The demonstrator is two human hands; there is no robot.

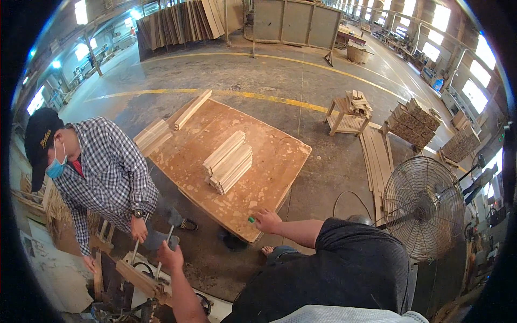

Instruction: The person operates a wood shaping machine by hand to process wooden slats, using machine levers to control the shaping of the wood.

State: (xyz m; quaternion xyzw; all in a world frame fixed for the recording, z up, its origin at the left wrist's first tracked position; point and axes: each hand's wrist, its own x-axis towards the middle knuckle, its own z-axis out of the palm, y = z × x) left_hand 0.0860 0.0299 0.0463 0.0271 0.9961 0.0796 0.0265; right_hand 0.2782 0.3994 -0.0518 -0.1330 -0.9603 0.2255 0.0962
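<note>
Big workshop w/ concrete floor (258,75), yellow floor lines (269,98), bright windows (474,94), pedestal fan (424,207).

Woodworking factory hall, stacked wooden slats (228,161), lumber piles (414,123), concrete floor (280,75), industrial fan (424,207)

Planks (228,161) on board (269,177) (fan (424,207) rt)

Pale tan wooden slats (228,161) lie mid-board on the blotchy orange-brown plywood sheet (269,177); a small green object (251,219) at its near edge; co-worker's blue-white checked shirt (107,172).
</note>
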